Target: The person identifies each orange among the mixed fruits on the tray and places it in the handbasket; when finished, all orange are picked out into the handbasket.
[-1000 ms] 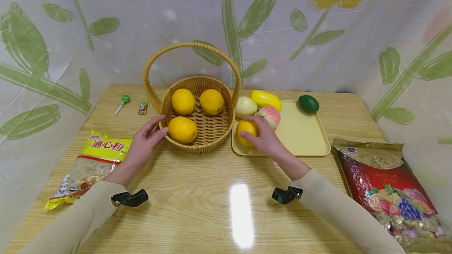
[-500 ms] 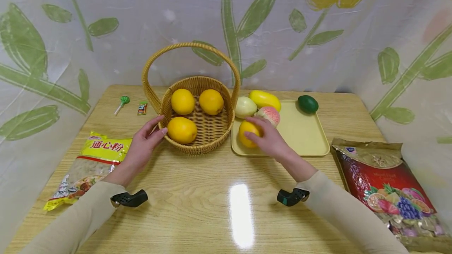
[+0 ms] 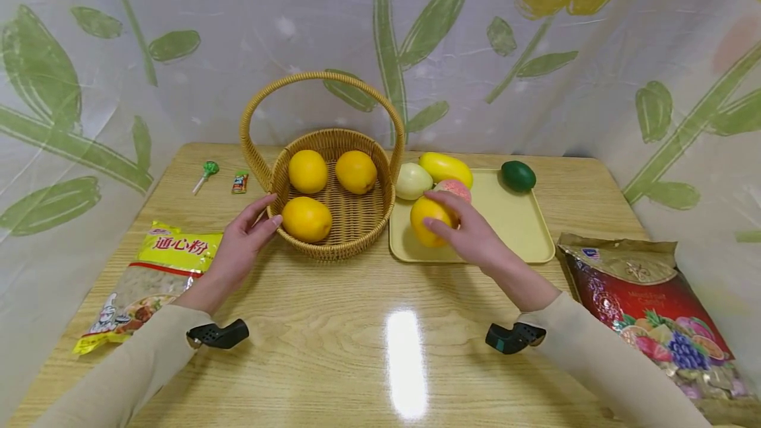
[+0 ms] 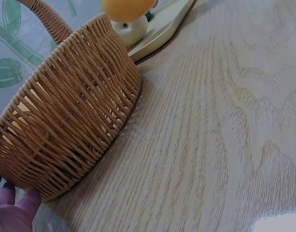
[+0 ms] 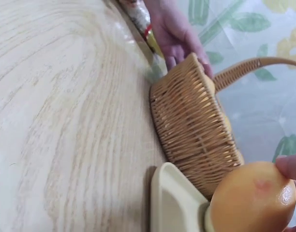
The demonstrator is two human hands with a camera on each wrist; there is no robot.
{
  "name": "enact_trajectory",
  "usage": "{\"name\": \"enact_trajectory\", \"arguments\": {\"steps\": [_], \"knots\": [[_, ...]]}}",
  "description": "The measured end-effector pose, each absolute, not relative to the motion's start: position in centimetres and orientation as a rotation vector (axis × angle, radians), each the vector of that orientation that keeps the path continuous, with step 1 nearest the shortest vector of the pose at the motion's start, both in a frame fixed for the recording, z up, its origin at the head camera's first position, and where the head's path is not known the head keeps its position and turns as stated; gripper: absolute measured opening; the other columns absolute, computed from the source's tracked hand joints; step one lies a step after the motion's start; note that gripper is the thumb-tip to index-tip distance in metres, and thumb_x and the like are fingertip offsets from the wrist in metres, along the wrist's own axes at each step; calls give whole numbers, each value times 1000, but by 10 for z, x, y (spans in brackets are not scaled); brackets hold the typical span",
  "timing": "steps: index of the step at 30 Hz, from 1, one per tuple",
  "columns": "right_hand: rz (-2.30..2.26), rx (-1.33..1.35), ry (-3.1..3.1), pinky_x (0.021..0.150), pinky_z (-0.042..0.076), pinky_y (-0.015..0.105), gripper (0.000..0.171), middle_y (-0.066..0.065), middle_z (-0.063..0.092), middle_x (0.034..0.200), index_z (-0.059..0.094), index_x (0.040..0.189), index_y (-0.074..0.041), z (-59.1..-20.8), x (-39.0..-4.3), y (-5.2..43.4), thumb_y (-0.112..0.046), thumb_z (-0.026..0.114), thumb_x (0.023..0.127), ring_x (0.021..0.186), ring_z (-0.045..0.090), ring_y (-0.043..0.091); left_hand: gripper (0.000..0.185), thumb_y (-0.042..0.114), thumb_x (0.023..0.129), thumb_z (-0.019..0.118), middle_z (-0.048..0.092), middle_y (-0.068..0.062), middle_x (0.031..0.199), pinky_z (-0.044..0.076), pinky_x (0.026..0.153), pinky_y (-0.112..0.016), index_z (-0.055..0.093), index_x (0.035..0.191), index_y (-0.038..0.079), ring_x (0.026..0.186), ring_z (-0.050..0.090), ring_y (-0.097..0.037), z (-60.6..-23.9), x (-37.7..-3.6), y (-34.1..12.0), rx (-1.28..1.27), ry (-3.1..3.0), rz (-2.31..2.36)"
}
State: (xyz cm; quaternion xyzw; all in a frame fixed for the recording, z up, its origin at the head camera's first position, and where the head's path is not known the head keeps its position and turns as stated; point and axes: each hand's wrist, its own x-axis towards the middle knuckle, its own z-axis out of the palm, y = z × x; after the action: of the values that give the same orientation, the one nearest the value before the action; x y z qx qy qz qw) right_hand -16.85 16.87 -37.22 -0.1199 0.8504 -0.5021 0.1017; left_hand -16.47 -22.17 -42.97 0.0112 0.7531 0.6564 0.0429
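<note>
My right hand (image 3: 460,233) grips an orange (image 3: 429,220) and holds it a little above the left part of the pale yellow tray (image 3: 511,230); the orange (image 5: 252,200) fills the lower right of the right wrist view. My left hand (image 3: 240,243) rests with straight fingers against the left side of the wicker basket (image 3: 351,233), its fingertips (image 4: 15,208) at the basket's wall (image 4: 66,130). Three oranges (image 3: 307,218) lie in the basket. A whitish fruit (image 3: 413,180), a yellow mango (image 3: 446,167) and a peach (image 3: 454,188) lie at the tray's back left.
A green avocado (image 3: 518,175) lies behind the tray. A yellow pasta bag (image 3: 151,276) lies at the left, a red sweets bag (image 3: 651,309) at the right. A lollipop (image 3: 205,174) and a small wrapper (image 3: 240,181) lie far left. A leaf-print curtain stands behind the table.
My right hand has lifted the orange off the tray and moved it slightly right and up. The left hand has stayed at the basket.
</note>
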Motion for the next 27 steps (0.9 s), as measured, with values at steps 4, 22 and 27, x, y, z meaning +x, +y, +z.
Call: {"name": "enact_trajectory", "arguments": {"steps": [4,22,27], "knots": [[-1455,-436,2550,108,39,46,53,11,36,148,45,147,-13,-364,-169,169,-19,62,98,128,39,30,64,34,99,58,16,-7,162,41,102,-19,33,154,14,147,19,-30,-430,-165,-221,41,2294,2014],[-1410,-754,2509,103,43,39,54,3,45,147,45,147,-15,-328,-184,120,-24,63,97,126,45,20,64,33,99,59,17,-7,162,41,104,-19,33,154,14,146,19,-29,-431,-166,-223,41,2293,2014],[-1363,-748,2446,101,46,36,53,2,47,145,45,147,-15,-326,-187,102,-26,62,98,119,49,18,64,33,99,59,17,-7,162,40,104,-19,33,154,13,147,19,-29,-431,-166,-223,45,2281,2026]]}}
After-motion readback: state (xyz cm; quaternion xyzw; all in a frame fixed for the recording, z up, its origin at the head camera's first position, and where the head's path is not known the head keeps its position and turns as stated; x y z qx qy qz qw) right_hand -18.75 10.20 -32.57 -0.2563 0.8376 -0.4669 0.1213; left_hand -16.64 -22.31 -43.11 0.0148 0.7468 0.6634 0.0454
